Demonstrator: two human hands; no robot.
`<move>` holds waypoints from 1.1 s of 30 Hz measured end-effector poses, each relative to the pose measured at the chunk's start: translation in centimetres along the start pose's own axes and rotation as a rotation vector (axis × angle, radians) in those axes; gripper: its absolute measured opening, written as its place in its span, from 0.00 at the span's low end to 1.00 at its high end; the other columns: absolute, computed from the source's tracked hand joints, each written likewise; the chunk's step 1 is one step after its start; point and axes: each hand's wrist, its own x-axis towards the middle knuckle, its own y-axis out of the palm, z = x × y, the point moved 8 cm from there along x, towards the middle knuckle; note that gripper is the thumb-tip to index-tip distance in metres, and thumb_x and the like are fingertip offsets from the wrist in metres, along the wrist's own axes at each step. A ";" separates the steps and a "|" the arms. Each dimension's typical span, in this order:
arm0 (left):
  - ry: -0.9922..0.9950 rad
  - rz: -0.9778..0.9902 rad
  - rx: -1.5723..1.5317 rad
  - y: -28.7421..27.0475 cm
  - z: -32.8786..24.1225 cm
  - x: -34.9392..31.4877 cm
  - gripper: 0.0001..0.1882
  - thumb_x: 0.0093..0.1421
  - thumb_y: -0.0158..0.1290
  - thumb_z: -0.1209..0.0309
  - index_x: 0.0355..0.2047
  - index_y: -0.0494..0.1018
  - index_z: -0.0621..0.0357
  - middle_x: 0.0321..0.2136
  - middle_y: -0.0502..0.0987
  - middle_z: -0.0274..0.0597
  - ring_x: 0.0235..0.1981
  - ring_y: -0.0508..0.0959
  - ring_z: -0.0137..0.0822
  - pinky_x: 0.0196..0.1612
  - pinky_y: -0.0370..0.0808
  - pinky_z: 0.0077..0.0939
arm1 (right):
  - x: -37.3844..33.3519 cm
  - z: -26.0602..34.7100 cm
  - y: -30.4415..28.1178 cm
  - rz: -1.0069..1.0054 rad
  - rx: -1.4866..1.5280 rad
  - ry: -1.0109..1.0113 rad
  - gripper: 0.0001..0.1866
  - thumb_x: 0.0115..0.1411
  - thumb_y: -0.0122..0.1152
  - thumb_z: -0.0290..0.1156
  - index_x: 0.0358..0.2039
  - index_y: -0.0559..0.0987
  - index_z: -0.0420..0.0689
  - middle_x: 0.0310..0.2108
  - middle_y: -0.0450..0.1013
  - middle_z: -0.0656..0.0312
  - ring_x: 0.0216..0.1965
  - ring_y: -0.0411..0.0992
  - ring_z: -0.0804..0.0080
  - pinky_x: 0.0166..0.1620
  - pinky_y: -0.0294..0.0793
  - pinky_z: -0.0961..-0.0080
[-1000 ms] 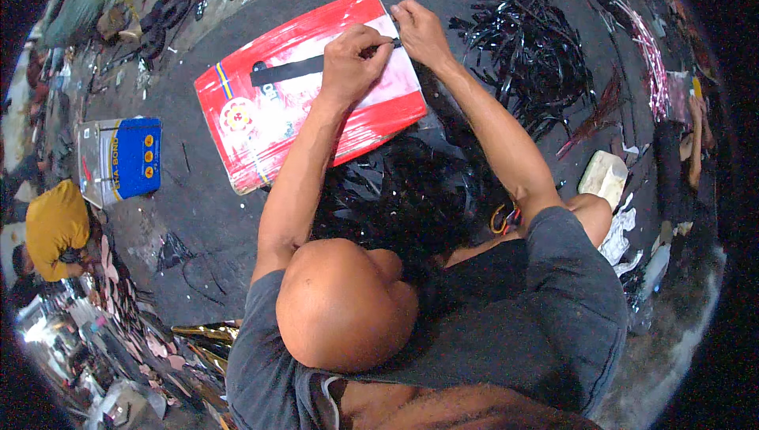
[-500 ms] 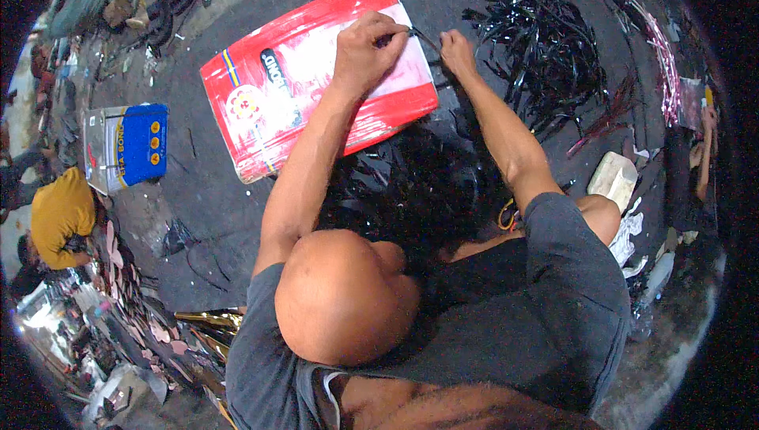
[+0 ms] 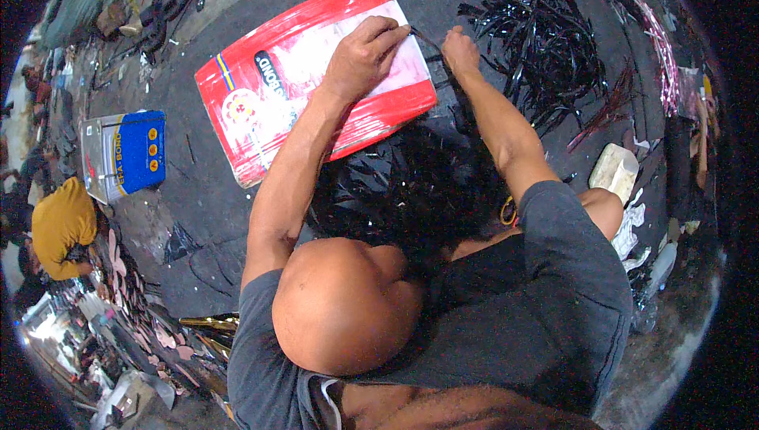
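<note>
A thin black strip (image 3: 426,38) stretches between my two hands at the far edge of a red and white tin (image 3: 395,107). My left hand (image 3: 364,58) rests over the tin's pale panel, its thumb and fingers pinched on one end of the strip. Just past the tin's right edge, my right hand (image 3: 461,52) is closed at the strip's other end, its fingertips partly hidden. Many loose black strips (image 3: 395,181) lie between the tin and my body. A larger tangled heap of glossy black strips (image 3: 541,43) spreads to the right of my right hand.
A blue and silver tin (image 3: 138,153) stands at the left. Beyond it crouches a person in a mustard top (image 3: 63,224), near scattered pink offcuts (image 3: 162,335). A whitish block (image 3: 614,173) lies by my right knee. Pink strips (image 3: 660,58) hang at the far right.
The whole view has shifted slightly. My left hand has moved a little nearer over the tin, while the right stays near its edge. Both keep their closed grip.
</note>
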 end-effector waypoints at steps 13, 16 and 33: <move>0.112 -0.074 0.046 0.0 -4.5 2.2 0.17 0.50 0.61 0.69 0.42 0.80 0.58 0.28 0.73 0.42 0.26 0.76 0.41 0.29 0.74 0.30 | 3.8 -15.6 -7.9 -0.264 0.058 0.090 0.18 0.61 0.50 0.38 0.35 0.82 0.37 0.37 0.77 0.39 0.41 0.76 0.40 0.43 0.74 0.51; 0.002 -0.036 0.115 -1.5 -3.5 0.7 0.15 0.51 0.60 0.70 0.40 0.80 0.59 0.27 0.72 0.43 0.26 0.75 0.41 0.29 0.74 0.31 | -2.1 -12.2 -17.3 -0.982 0.569 0.455 0.18 0.66 0.48 0.40 0.34 0.75 0.36 0.33 0.76 0.40 0.37 0.73 0.40 0.45 0.70 0.50; -0.718 0.831 -0.180 6.7 -11.8 -12.8 0.21 0.63 0.56 0.55 0.28 0.78 0.64 0.17 0.77 0.45 0.17 0.76 0.43 0.27 0.73 0.38 | -26.4 -0.4 -7.9 0.421 0.594 0.136 0.15 0.57 0.63 0.37 0.35 0.78 0.37 0.29 0.78 0.53 0.32 0.76 0.62 0.38 0.73 0.65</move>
